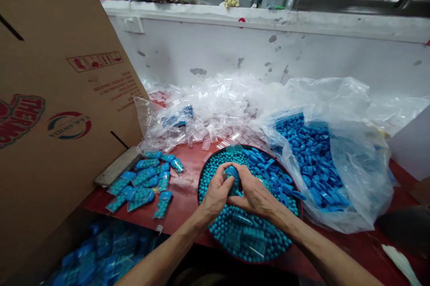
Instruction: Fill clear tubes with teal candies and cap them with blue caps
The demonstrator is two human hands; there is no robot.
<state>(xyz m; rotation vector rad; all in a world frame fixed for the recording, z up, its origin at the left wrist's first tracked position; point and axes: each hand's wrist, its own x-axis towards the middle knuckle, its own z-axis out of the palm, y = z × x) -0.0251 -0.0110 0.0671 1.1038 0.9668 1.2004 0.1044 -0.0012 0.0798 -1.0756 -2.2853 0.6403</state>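
Note:
Both my hands meet over a round red bowl [300, 196] full of small blue beads [215, 165] and blue caps [268, 176]. My left hand [217, 194] and my right hand [253, 196] are closed together on one small clear tube with a blue cap [231, 172], held just above the beads. Filled capped tubes [144, 183] lie in a loose group on the red table to the left of the bowl.
A large cardboard box [57, 111] stands at the left, with filled tubes in its lower part [97, 252]. Empty clear tubes [215, 115] are heaped behind the bowl. A clear plastic bag of blue caps [319, 165] lies at the right. A white wall runs behind.

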